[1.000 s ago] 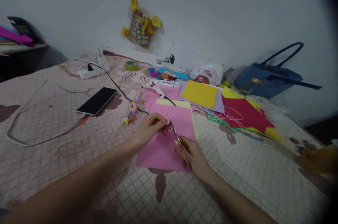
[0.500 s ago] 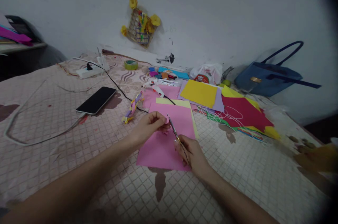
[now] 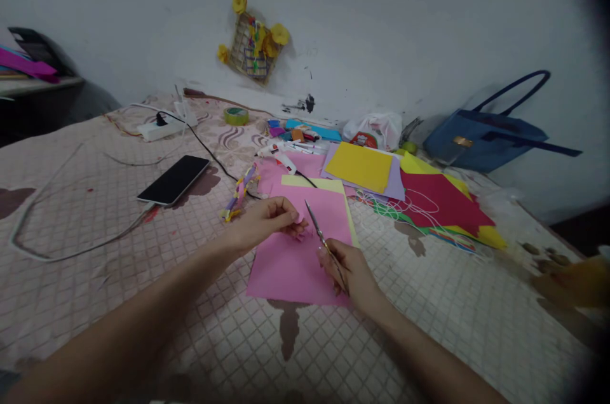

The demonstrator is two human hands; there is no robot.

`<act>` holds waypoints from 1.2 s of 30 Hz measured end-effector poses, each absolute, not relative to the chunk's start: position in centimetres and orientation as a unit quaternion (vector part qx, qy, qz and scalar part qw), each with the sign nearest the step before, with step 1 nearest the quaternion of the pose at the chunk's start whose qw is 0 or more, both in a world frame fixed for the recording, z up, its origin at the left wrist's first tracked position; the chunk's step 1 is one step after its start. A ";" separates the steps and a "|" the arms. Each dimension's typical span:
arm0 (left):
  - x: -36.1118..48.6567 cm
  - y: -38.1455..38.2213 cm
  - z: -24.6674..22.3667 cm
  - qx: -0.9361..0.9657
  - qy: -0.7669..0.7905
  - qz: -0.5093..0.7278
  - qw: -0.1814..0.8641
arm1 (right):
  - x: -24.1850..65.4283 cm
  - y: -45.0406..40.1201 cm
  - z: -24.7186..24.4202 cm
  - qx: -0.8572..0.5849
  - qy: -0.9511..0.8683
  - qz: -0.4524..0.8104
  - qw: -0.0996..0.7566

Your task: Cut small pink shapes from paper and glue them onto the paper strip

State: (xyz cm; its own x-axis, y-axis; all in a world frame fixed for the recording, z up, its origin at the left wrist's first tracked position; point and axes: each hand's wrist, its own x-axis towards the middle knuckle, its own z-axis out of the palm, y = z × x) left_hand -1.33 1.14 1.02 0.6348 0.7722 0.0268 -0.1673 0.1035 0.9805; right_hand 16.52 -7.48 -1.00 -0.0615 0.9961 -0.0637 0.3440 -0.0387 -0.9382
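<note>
Between the fingers of my left hand (image 3: 269, 220) is a small piece of pink paper (image 3: 300, 218), pinched above a larger pink sheet (image 3: 286, 274). My right hand (image 3: 350, 267) is wrapped round a pair of scissors (image 3: 317, 226), whose blades point up and away and look closed. The scissor tips stand just to the right of the small piece, apart from it. Under the pink sheet a pale yellow sheet (image 3: 312, 182) sticks out at the back and right. The handle loops are partly hidden by my fingers.
Left of my hands lie a tablet (image 3: 174, 180) on a white cable and a purple-yellow paper craft (image 3: 241, 191). Behind are a glue gun (image 3: 284, 162), green tape (image 3: 236, 115) and a power strip (image 3: 162, 129). Coloured sheets (image 3: 359, 166), white string (image 3: 419, 207) and a blue bag (image 3: 486, 137) are at the right.
My right hand has shifted slightly right with the scissors, so the blades are farther from the small pink piece. My left hand has moved slightly to the left, still pinching it.
</note>
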 end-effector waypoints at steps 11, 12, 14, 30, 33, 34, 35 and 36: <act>-0.6 -0.2 0.5 0.681 0.235 0.215 0.659 | 16.9 -6.6 0.0 -0.528 -0.543 0.499 0.422; -0.6 -0.3 0.4 0.687 0.232 0.213 0.655 | 16.8 -6.6 0.0 -0.527 -0.544 0.501 0.418; -0.5 -0.4 0.2 0.701 0.227 0.213 0.641 | 16.8 -6.7 0.1 -0.527 -0.547 0.504 0.411; 0.0 -0.5 -0.3 0.653 0.297 0.260 0.647 | 16.6 -6.7 -0.2 -0.540 -0.538 0.473 0.442; 0.3 -0.8 -0.7 0.603 0.312 0.251 0.690 | 16.6 -6.7 -0.3 -0.536 -0.536 0.465 0.457; 0.4 -0.9 -0.7 0.587 0.312 0.252 0.703 | 16.5 -6.7 -0.3 -0.535 -0.536 0.466 0.458; 0.5 -1.0 -0.7 0.574 0.313 0.256 0.712 | 16.5 -6.7 -0.4 -0.532 -0.537 0.468 0.457; 0.5 -1.0 -0.7 0.565 0.314 0.261 0.717 | 16.5 -6.7 -0.4 -0.530 -0.537 0.471 0.457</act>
State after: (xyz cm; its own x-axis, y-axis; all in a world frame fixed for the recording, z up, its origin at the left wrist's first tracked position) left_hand 0.53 -1.03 -0.70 0.6672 0.7286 -0.1548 -0.0196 0.2249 0.9742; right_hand 16.45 -6.72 -0.42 -0.0210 0.9997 -0.0091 0.1385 -0.0061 -0.9903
